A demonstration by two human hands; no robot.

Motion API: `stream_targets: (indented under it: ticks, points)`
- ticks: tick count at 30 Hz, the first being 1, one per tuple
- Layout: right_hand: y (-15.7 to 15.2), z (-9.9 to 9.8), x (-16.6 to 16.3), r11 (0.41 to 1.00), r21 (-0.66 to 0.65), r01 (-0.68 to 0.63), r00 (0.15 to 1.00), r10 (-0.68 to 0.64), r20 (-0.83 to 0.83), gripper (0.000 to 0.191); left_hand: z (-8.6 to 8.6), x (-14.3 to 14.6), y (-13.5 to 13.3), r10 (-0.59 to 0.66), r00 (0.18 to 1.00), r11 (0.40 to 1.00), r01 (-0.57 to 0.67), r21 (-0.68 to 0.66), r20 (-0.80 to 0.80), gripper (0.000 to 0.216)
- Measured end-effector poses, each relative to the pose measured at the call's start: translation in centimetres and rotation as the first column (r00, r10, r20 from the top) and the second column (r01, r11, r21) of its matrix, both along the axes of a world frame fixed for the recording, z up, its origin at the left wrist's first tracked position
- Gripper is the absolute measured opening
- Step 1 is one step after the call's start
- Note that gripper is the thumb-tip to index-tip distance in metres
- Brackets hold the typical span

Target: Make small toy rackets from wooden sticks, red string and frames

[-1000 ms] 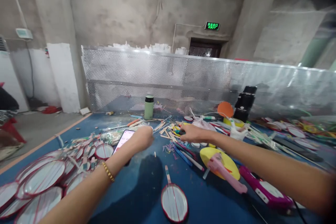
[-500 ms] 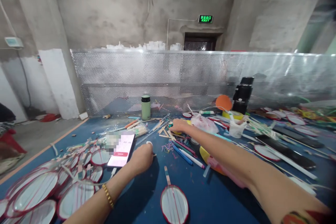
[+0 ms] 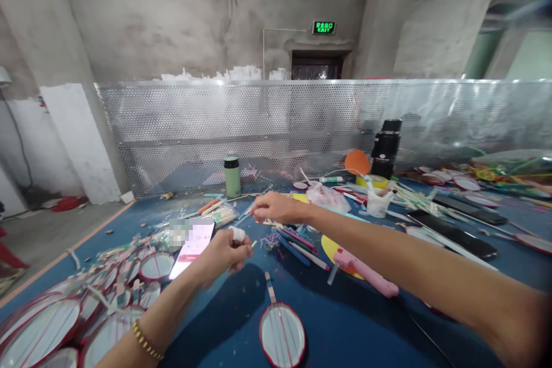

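My left hand (image 3: 226, 248) hovers over the blue table (image 3: 207, 328), fingers pinched on a small white piece near a taped fingertip. Just left of it lies a lit phone (image 3: 192, 247). My right hand (image 3: 276, 208) reaches further out, fingers closed on a thin stick above the heap of wooden sticks and pens (image 3: 280, 230). In front of me lies a small red-rimmed paddle fan (image 3: 282, 333) with a stick handle.
A pile of red-rimmed fans (image 3: 73, 316) covers the left of the table. A pink glue gun (image 3: 366, 273) lies on a yellow disc to the right. A green bottle (image 3: 232, 176), black flask (image 3: 386, 146) and perforated metal screen (image 3: 302, 121) stand at the back.
My left hand drew back from the phone toward me and now pinches a small white piece. My right hand lifted from the stick heap, moving left with a stick.
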State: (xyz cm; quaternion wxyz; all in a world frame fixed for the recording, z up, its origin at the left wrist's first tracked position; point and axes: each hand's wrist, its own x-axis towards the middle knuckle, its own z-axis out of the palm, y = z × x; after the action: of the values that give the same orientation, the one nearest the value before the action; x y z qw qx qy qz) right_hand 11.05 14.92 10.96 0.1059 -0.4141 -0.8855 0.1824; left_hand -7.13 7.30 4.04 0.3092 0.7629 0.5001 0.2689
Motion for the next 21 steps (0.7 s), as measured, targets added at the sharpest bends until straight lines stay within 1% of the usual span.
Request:
stream_targets:
  ticks: [1,2,3,4,7,9,11,13,16,18,20,21]
  points:
    - [-1.3,0.2,0.0,0.998,-0.051,-0.043,0.998,0.041,-0.038,0.025,0.5,-0.1,-0.3,-0.036,0.991,0.998,0.043,-0.054,0.129,0.017]
    - [-2.5,0.3,0.2,0.993,-0.091,-0.079,0.995,0.073,-0.072,0.027,1.0,-0.2,-0.5,-0.059,0.962,0.990,0.090,-0.105,0.267,0.018]
    - [-3.6,0.2,0.5,0.988,-0.120,-0.101,0.991,0.088,-0.104,0.028,1.3,-0.2,-0.8,-0.069,0.918,0.979,0.138,-0.151,0.392,0.017]
    - [-4.6,0.2,0.8,0.983,-0.145,-0.115,0.984,0.093,-0.150,0.029,1.5,-0.2,-0.9,-0.071,0.873,0.965,0.182,-0.187,0.483,0.017]
    - [-6.5,-0.1,1.5,0.951,-0.262,-0.165,0.922,0.054,-0.384,0.026,1.5,0.2,-1.2,-0.066,0.800,0.937,0.256,-0.239,0.596,0.018]
    - [-7.1,-0.3,1.6,0.934,-0.299,-0.196,0.875,0.029,-0.483,0.020,1.3,0.5,-1.4,-0.062,0.785,0.930,0.270,-0.250,0.616,0.020]
    - [-7.5,-0.8,1.8,0.936,-0.301,-0.186,0.858,0.005,-0.513,0.014,1.0,1.0,-1.7,-0.050,0.784,0.933,0.258,-0.251,0.618,0.021]
    - [-7.9,-1.7,2.2,0.940,-0.307,-0.147,0.848,-0.040,-0.529,0.009,0.7,1.5,-2.2,-0.053,0.797,0.939,0.244,-0.241,0.601,0.022]
    - [-9.2,-3.8,3.2,0.952,-0.299,-0.065,0.852,-0.103,-0.513,0.006,0.0,2.7,-3.1,-0.097,0.851,0.936,0.255,-0.244,0.516,0.028]
    - [-10.4,-5.0,4.0,0.951,-0.308,-0.006,0.848,-0.158,-0.506,0.005,-0.6,3.7,-3.5,-0.094,0.878,0.934,0.241,-0.262,0.470,0.036]
    - [-11.3,-5.4,4.5,0.956,-0.291,0.035,0.857,-0.178,-0.484,0.004,-1.3,4.5,-3.7,-0.064,0.890,0.941,0.205,-0.271,0.451,0.043]
    - [-11.4,-5.2,4.7,0.962,-0.271,0.038,0.874,-0.164,-0.458,0.004,-1.7,4.8,-3.8,-0.047,0.896,0.945,0.183,-0.271,0.442,0.043]
